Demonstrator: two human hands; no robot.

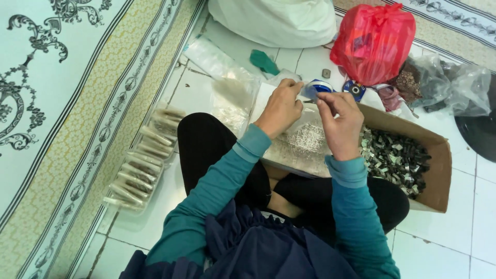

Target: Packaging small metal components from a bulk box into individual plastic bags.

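Over cardboard box point(436, 170): left hand point(280, 107), right hand point(341, 124) pinch one tape roll point(316, 88).

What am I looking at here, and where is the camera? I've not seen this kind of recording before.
One picture, from a camera on a person's head, looking down at their lap as they sit on a tiled floor. Both bare hands meet over a cardboard box of small dark pieces. The left hand and right hand hold a clear bag of tiny pale bits; their grip is hard to make out. A tape roll sits just beyond. Filled packets lie to the left, a red bag ahead.
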